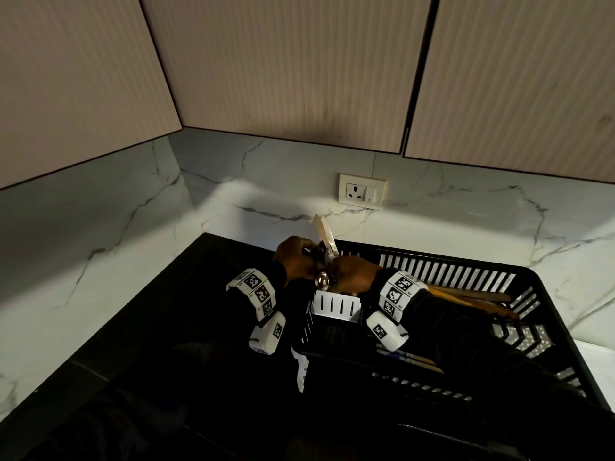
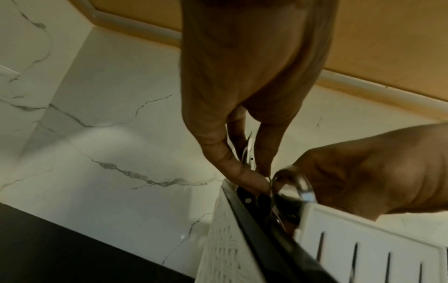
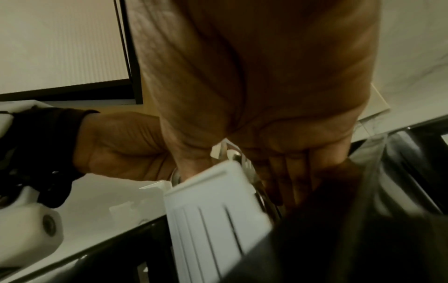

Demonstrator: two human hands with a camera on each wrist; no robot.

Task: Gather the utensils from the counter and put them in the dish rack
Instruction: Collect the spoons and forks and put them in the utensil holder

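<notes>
A black dish rack (image 1: 565, 314) stands on the dark counter, with a white slotted cutlery holder (image 1: 336, 306) in its left corner. Both hands meet just above that holder. My left hand (image 1: 311, 252) pinches thin metal utensils (image 2: 249, 155) between thumb and fingers. A pale flat blade (image 1: 325, 232) sticks up from between the hands. My right hand (image 1: 339, 269) reaches down over the holder, thumb and fingers round the same bundle of utensils (image 3: 238, 157). A shiny spoon bowl (image 1: 322, 280) shows between the two hands. The lower ends of the utensils are hidden.
Wooden utensils (image 1: 466, 299) lie across the rack behind my right wrist. A white drain tray (image 1: 301, 371) pokes out under the rack's left side. The marble wall carries a socket (image 1: 362, 193), and cabinets (image 1: 299, 78) hang overhead. Dark counter (image 1: 166, 327) stretches to the left.
</notes>
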